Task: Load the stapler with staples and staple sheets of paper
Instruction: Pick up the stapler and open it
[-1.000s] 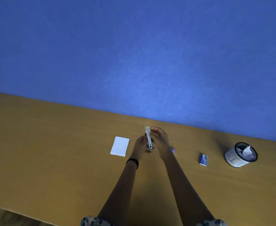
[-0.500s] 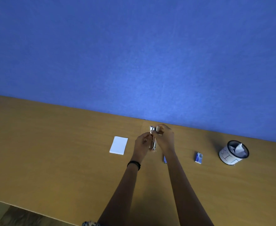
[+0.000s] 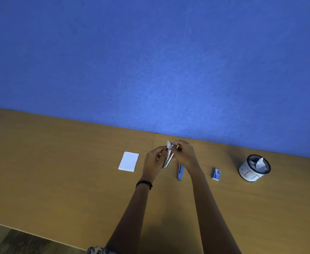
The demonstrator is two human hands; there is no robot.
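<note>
On the yellow-brown wooden table (image 3: 59,180), against a blue wall (image 3: 150,61) — a flat white rectangular stack of paper sheets (image 3: 129,161), lying untouched; taken here as the mark for all else. Just right of that stack, held clear of the tabletop: a small white-and-silver metal stapler (image 3: 168,155), stood nearly on end and splayed open in a narrow V. Gripped low down by the left hand (image 3: 154,162), fingers curled round its body; black band (image 3: 144,184) round that wrist. Pinched at its upper end by the right hand (image 3: 186,154), fingertips bunched together on the top of the stapler; anything between them too small to tell. Farther right of the stack, on the table beneath the right wrist: a slim blue-and-silver metal object (image 3: 180,172), partly hidden, kind unclear. Farther right again, well apart from the stack: a small blue-and-white cardboard box (image 3: 216,174), lying flat; beyond it, farthest from the stack — a white cylindrical cup with a dark rim (image 3: 254,168), upright, crumpled white paper inside. Near the bottom edge, below the stack and to its left, a scrap of patterned sleeve (image 3: 99,251).
</note>
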